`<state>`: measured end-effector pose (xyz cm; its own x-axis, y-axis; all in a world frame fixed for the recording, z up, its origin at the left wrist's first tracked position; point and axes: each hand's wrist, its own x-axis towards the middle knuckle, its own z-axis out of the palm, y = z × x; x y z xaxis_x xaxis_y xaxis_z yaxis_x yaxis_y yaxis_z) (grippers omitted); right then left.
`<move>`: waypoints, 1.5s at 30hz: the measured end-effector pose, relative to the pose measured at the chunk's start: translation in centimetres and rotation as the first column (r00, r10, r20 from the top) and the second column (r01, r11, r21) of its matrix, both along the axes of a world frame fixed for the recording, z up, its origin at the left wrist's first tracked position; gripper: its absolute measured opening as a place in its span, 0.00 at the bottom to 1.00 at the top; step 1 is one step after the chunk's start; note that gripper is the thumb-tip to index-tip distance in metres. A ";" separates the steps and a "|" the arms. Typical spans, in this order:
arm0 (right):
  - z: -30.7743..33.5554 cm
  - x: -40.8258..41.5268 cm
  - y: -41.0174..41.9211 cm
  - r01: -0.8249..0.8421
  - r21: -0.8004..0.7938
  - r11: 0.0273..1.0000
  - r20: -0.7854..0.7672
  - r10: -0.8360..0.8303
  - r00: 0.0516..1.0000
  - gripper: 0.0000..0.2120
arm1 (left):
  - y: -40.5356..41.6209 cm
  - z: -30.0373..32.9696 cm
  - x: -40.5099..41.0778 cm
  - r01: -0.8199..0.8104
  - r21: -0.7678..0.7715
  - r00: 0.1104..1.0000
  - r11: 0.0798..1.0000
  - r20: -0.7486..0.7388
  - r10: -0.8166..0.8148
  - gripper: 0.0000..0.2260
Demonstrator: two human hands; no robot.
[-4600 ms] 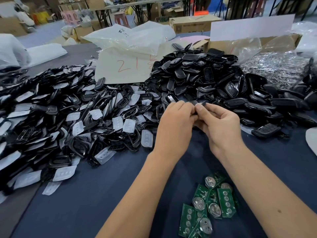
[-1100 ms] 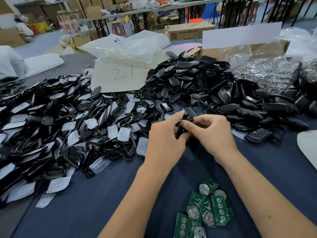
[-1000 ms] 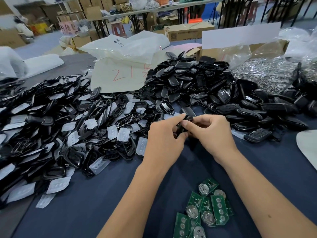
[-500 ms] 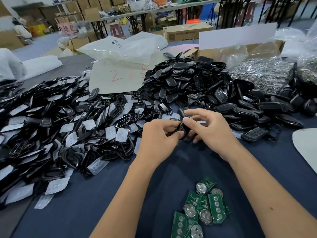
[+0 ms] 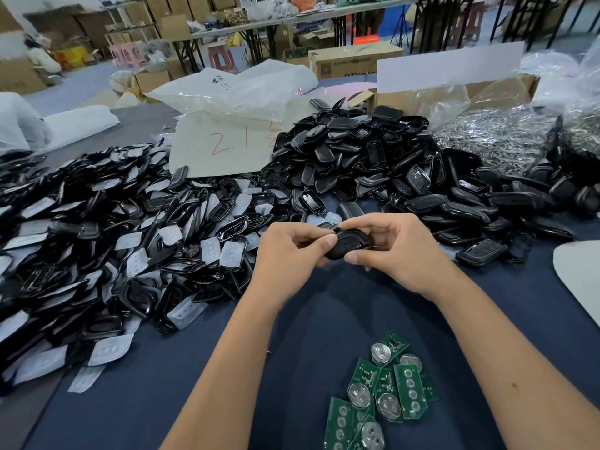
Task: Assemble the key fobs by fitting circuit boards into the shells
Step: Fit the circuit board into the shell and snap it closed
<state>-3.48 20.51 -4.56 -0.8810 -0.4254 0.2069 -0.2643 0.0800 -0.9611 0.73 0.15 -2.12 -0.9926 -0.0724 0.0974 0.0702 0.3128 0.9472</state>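
Left hand [image 5: 292, 251], right hand [image 5: 394, 251] pinch black fob shell [image 5: 346, 243] between them.

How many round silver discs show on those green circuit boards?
5 round silver discs in the heap of green circuit boards: two at the far end, two mid-heap, one at the near edge. Overlapping boards may hide more.

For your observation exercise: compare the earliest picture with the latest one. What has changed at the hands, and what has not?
The left hand and right hand have drawn back from the edge of the black shell pile toward the person. A black key fob, hidden before, now shows between their fingertips, both hands gripping it. The green circuit boards and the loose parts pile lie unchanged.
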 end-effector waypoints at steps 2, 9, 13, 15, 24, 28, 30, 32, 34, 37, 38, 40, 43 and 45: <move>-0.1 0.0 0.0 0.015 -0.018 1.000 -0.004 -0.015 1.000 0.21 | 0.0 0.1 0.0 -0.002 0.036 1.000 0.999 0.015 0.002 0.06; -0.3 -0.1 0.0 0.027 -0.024 0.999 0.010 -0.027 1.000 0.20 | -0.3 0.1 0.1 -0.023 0.218 0.995 0.976 0.100 0.001 0.03; -0.2 0.1 -0.3 0.025 -0.048 0.999 0.044 -0.023 0.999 0.18 | -0.3 0.0 0.0 -0.031 0.182 0.998 0.983 0.068 0.019 0.03; -0.1 0.2 -0.5 0.011 -0.100 0.995 0.069 -0.004 0.998 0.13 | -0.3 -0.1 -0.1 -0.028 0.170 0.999 0.985 0.049 0.020 0.03; 0.1 0.4 -0.5 0.065 -0.220 0.973 0.156 -0.031 0.987 0.09 | -0.5 -0.3 -0.3 0.015 0.182 0.999 0.983 -0.031 -0.009 0.08; 0.3 0.5 -0.4 0.027 -0.259 0.966 0.154 0.014 0.988 0.12 | -0.6 -0.1 -0.2 0.048 0.166 0.998 0.985 -0.037 -0.042 0.07; 0.5 0.6 -0.5 0.025 -0.277 0.961 0.158 0.020 0.987 0.12 | -0.6 0.0 -0.2 0.051 0.142 0.996 0.988 -0.077 -0.041 0.08; 0.6 0.6 -0.7 0.043 -0.299 0.953 0.158 0.005 0.987 0.11 | -0.4 0.2 -0.2 0.054 0.130 0.992 0.990 -0.124 -0.038 0.09; 0.6 0.7 -0.9 0.077 -0.302 0.950 0.170 -0.025 0.985 0.09 | -0.1 0.1 -0.2 0.028 0.085 0.988 0.996 -0.155 -0.014 0.11; 0.7 0.8 -0.9 0.138 -0.291 0.947 0.228 -0.072 0.971 0.09 | 0.3 -0.1 -0.1 -0.065 -0.006 0.975 0.998 -0.214 0.062 0.13; 0.7 0.8 -0.9 0.149 -0.288 0.946 0.247 -0.077 0.966 0.08 | 0.3 -0.2 -0.1 -0.077 -0.030 0.970 0.997 -0.234 0.068 0.14; 0.8 0.8 -1.0 0.153 -0.291 0.944 0.269 -0.073 0.960 0.08 | 0.4 -0.2 -0.1 -0.086 -0.061 0.964 0.994 -0.258 0.068 0.15; 0.6 0.7 -1.1 0.142 -0.298 0.944 0.282 -0.055 0.958 0.07 | 0.4 -0.5 -0.2 -0.101 -0.118 0.953 0.988 -0.298 0.062 0.15; 0.5 0.7 -1.3 0.133 -0.295 0.946 0.282 -0.047 0.958 0.06 | 0.4 -0.6 -0.2 -0.098 -0.148 0.943 0.984 -0.330 0.045 0.10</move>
<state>-2.76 19.20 -4.01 -0.9532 -0.2949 0.0662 0.0003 -0.2202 -0.9755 0.51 0.59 -2.70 -0.8977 -0.0987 0.4295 0.3371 0.4740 0.8135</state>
